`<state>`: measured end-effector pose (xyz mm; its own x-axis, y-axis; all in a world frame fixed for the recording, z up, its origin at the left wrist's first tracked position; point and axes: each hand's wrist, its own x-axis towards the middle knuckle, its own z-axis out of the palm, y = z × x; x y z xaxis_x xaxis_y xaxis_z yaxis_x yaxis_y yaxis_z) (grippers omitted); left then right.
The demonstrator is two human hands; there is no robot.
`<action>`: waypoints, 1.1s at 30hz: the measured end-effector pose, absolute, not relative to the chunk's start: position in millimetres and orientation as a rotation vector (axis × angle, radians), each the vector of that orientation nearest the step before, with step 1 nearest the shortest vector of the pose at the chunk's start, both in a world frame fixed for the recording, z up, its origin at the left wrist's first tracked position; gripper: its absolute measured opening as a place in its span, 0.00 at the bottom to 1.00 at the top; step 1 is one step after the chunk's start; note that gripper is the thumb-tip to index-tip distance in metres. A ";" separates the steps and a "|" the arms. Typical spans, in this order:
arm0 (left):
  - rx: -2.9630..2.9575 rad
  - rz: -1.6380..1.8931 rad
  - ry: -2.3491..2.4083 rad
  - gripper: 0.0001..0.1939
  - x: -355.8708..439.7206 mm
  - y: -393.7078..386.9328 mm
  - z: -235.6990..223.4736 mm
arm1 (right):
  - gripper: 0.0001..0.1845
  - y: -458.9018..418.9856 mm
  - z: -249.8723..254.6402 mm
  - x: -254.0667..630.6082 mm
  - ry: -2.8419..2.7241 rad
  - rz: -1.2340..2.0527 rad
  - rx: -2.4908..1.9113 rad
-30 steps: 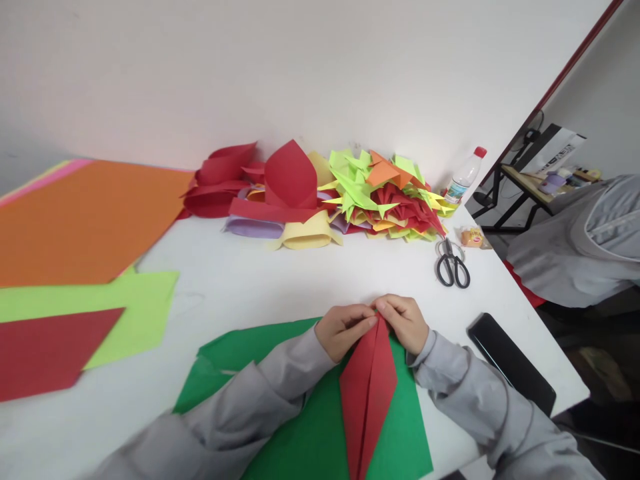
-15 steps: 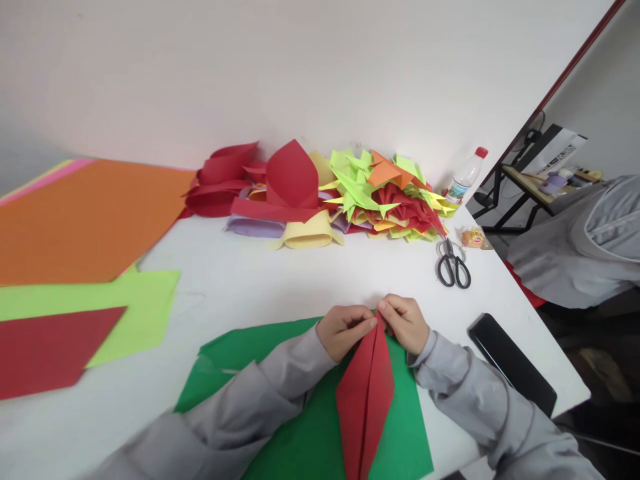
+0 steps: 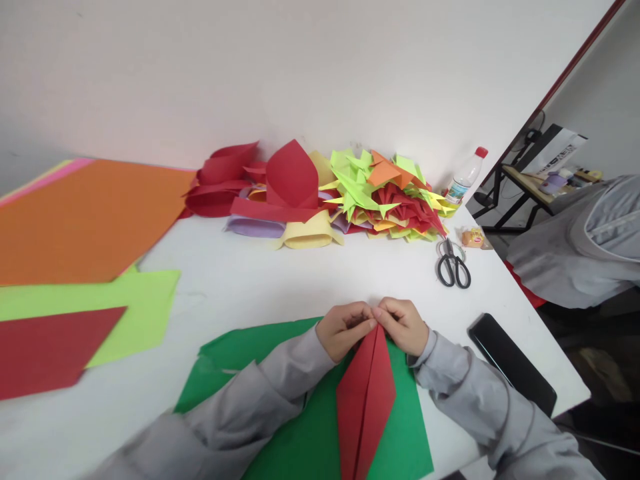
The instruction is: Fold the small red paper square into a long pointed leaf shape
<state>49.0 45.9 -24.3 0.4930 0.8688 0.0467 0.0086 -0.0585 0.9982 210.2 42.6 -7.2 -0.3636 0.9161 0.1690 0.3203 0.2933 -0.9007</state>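
Note:
A red folded paper (image 3: 377, 393), diamond-shaped with a crease or slit running down its middle, lies over a green sheet (image 3: 295, 427). At its narrow far tip, my left hand (image 3: 347, 328) pinches the left side between thumb and fingers. My right hand (image 3: 403, 325) pinches the same tip from the right, its thumb close to the left one. The tip itself is mostly hidden by the fingers. The near end of the red paper runs out of view at the bottom.
Left lie orange (image 3: 95, 220), lime (image 3: 145, 310) and red sheets (image 3: 55, 350). Along the wall sit red paper shapes (image 3: 293, 177) and a folded-paper pile (image 3: 385, 193). Rightward are a bottle (image 3: 465, 177), scissors (image 3: 453, 267), a black phone-like object (image 3: 513, 363) and a person in grey (image 3: 575, 247).
My right thumb and fingers have shifted slightly left and down onto the red paper's tip, now covering more of it. The paper's lower part has swung slightly left.

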 end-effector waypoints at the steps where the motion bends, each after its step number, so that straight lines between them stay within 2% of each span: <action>1: 1.467 0.848 0.800 0.16 48.9 46.2 -24.4 | 0.26 42.2 -7.0 210.0 -1.851 1.042 -1.111; 11: 1.628 0.838 0.827 0.15 48.3 48.6 -27.5 | 0.21 40.2 -14.9 206.2 -1.721 1.017 -1.215; 21: 1.660 0.855 0.805 0.17 48.5 48.0 -31.7 | 0.25 54.7 -16.9 212.7 -1.396 1.045 -1.269; 33: 1.567 0.858 0.747 0.20 48.0 49.9 -42.2 | 0.26 61.0 -16.8 216.8 -1.070 1.172 -1.214</action>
